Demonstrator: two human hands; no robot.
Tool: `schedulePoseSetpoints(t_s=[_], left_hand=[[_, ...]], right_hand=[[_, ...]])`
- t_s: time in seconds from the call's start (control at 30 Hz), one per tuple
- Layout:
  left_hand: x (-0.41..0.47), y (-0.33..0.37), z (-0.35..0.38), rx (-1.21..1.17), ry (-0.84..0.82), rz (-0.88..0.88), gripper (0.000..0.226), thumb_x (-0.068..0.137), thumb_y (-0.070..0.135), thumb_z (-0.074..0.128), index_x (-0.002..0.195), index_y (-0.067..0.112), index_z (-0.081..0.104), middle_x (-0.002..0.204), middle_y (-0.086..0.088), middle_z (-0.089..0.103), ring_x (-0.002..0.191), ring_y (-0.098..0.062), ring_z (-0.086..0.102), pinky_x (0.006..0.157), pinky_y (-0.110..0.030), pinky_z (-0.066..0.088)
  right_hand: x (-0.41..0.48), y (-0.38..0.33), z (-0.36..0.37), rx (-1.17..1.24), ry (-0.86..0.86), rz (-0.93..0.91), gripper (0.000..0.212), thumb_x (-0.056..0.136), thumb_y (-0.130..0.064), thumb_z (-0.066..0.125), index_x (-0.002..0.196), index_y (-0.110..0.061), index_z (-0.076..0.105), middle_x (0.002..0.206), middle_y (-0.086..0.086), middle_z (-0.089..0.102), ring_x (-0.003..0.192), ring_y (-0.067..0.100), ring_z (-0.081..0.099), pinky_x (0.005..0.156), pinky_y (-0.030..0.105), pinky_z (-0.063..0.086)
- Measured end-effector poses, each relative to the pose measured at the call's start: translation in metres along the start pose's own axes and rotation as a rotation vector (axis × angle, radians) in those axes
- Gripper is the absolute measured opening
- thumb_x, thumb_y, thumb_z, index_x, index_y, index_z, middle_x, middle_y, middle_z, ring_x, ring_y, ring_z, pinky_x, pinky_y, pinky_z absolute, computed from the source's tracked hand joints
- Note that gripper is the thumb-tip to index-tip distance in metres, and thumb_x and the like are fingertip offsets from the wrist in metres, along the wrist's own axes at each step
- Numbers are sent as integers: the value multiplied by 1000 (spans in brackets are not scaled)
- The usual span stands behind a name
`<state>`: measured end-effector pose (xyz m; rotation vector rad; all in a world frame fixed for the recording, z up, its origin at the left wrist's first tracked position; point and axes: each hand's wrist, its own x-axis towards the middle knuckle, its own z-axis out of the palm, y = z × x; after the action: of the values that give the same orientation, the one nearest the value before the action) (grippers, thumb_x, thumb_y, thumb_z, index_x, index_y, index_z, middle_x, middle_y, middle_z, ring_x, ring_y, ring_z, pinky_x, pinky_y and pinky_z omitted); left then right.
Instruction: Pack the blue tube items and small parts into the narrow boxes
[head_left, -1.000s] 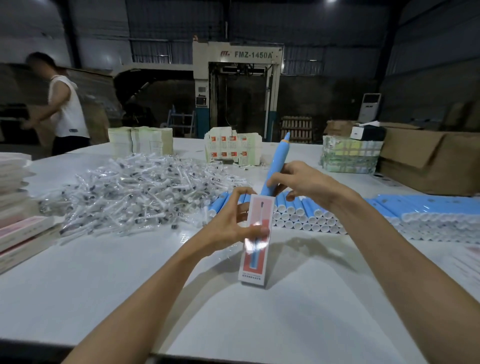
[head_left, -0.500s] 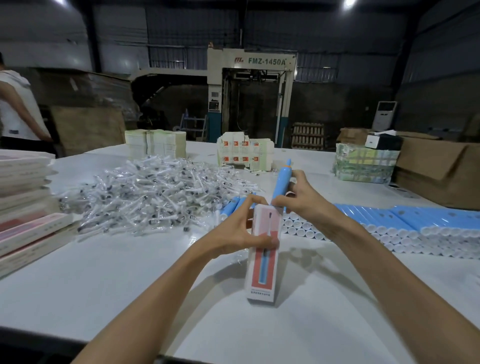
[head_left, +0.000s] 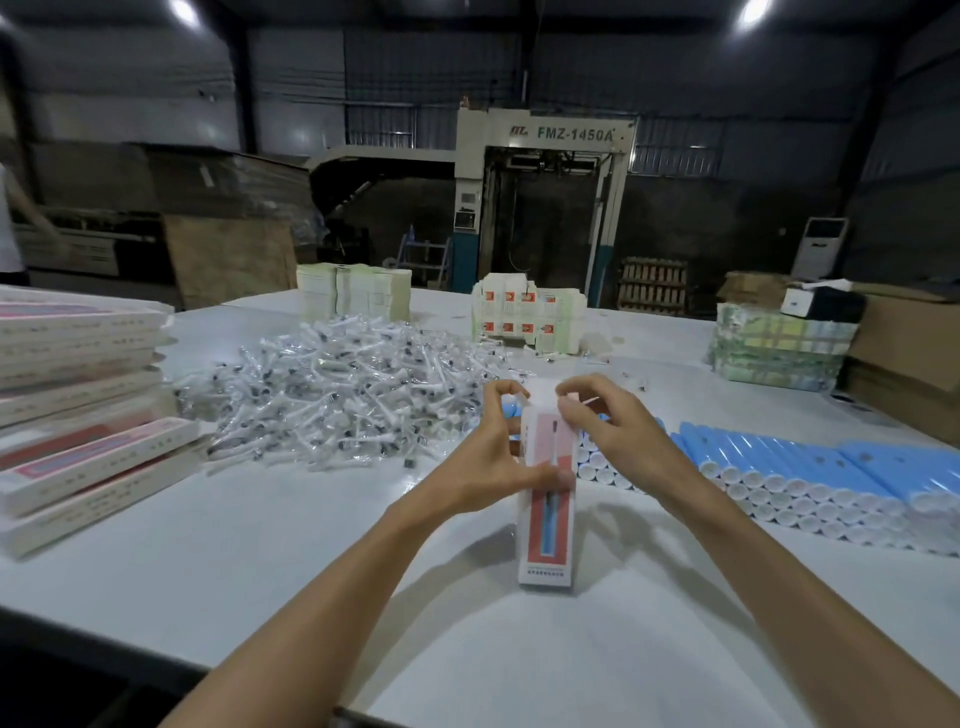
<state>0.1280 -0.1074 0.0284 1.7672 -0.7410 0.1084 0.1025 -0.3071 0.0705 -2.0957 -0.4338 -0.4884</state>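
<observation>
Your left hand (head_left: 493, 462) grips the upright box (head_left: 546, 540) at its middle; your right hand (head_left: 618, 431) pinches its top flap, tubes (head_left: 779, 462) just behind it

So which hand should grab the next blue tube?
Probably the right hand: the blue tubes lie in rows on its side, close by. The left hand grips the narrow box, holding it upright, while the right one only pinches its top.
</observation>
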Motion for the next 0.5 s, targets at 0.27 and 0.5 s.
schedulePoseSetpoints(t_s=[0.27, 0.5], left_hand=[[-26, -9, -105, -84, 463, -15, 78, 79, 22, 87, 132, 19, 29, 118, -5, 68, 97, -10, 78, 73, -26, 65], [-41, -37, -136, -16, 757, -21, 71, 77, 42, 89, 124, 28, 38, 118, 15, 64, 105, 4, 70, 78, -30, 65]], right_hand=[[34, 17, 69, 4, 41, 63, 13, 105, -11, 57, 107, -18, 68, 93, 2, 71, 75, 11, 64, 69, 24, 48], [69, 28, 167, -452, -129, -75, 11, 104, -18, 57, 102, -14, 67, 104, 10, 67, 91, 28, 64, 79, 42, 54]])
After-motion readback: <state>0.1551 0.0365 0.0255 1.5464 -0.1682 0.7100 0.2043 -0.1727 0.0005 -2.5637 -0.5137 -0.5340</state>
